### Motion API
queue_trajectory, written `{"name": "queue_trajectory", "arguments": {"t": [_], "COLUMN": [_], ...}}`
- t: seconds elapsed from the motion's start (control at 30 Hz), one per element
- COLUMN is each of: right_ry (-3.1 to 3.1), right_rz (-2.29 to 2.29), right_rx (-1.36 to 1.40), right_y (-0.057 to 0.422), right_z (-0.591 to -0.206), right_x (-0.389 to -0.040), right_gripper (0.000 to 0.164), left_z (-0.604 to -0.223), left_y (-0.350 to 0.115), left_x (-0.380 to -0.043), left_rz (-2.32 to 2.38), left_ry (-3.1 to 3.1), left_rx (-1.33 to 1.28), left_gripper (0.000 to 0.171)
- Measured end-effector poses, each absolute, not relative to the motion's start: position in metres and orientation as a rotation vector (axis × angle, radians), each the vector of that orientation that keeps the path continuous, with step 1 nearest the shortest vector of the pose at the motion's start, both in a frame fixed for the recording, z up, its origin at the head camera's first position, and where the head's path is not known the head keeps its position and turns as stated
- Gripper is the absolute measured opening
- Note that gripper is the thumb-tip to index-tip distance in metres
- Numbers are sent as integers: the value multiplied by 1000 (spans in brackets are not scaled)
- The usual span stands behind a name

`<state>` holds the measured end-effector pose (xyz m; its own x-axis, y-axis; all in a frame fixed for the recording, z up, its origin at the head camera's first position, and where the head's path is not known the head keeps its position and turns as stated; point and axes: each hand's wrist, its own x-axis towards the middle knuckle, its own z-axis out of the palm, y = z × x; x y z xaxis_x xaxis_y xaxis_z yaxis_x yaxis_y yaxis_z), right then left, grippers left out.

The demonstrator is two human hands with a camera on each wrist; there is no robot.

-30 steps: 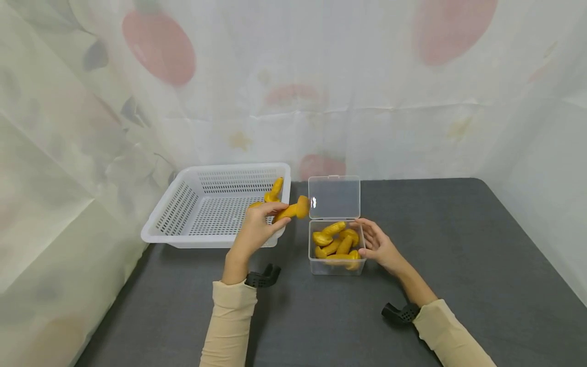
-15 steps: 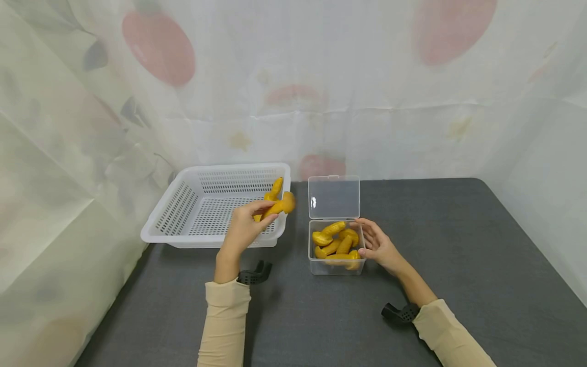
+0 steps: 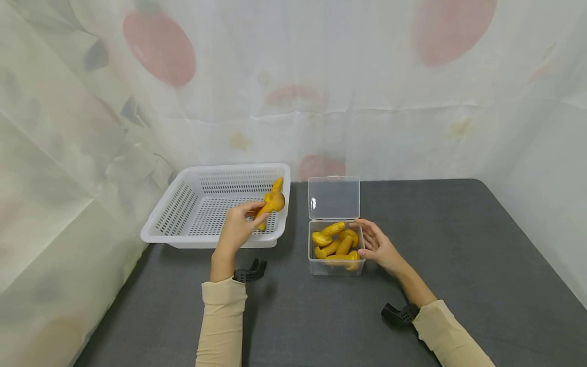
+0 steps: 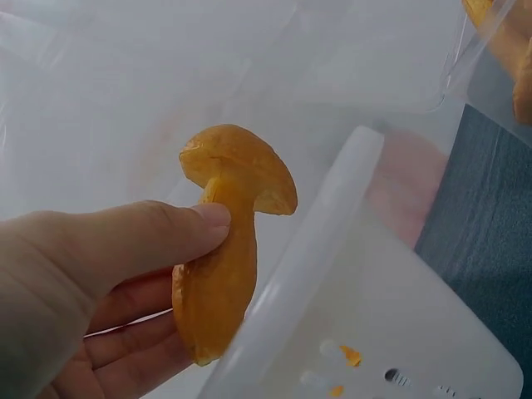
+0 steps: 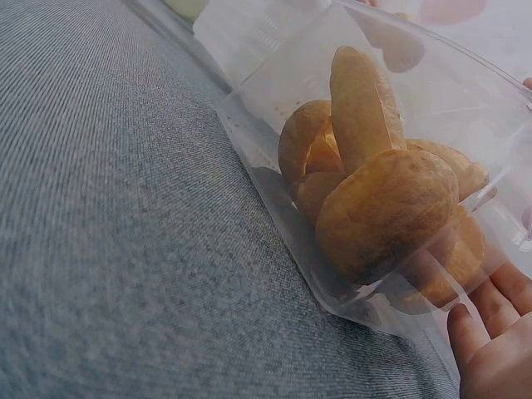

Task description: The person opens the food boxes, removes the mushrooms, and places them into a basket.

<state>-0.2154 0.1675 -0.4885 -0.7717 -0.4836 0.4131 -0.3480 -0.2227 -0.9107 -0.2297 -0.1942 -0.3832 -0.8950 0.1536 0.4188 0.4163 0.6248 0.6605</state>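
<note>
My left hand pinches a yellow-brown mushroom by its stem, cap pointing away, over the right end of the white slotted basket. In the left wrist view the thumb lies across the stem of this mushroom, beside the basket rim. Other mushrooms lie in the basket, partly hidden behind the held one. My right hand holds the right side of a clear plastic box, thumb near the front corner and fingers at the back. Several mushrooms fill the box.
The hinged lid of the box stands raised at its back. Dark grey cloth covers the table. A printed curtain hangs close behind. Each wrist wears a black camera mount.
My left hand has moved left with the mushroom, from the gap beside the box to over the basket's right end. The right hand and the box have stayed put.
</note>
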Motion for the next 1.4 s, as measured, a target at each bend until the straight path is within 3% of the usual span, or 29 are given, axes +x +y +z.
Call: {"name": "queue_trajectory", "arguments": {"t": [0.53, 1.4], "right_ry": [1899, 1898], "right_rz": [-2148, -2141], "right_rx": [-1009, -970], "right_y": [168, 167], "right_z": [-490, -487], "right_x": [-216, -215], "right_gripper": [71, 75], "left_z": [-387, -379], "left_y": [-205, -172], "left_x": [-230, -224], "left_rz": [-1095, -1204], "left_ry": [-2646, -2524], "left_rx": [-317, -535], "left_gripper": [33, 29]}}
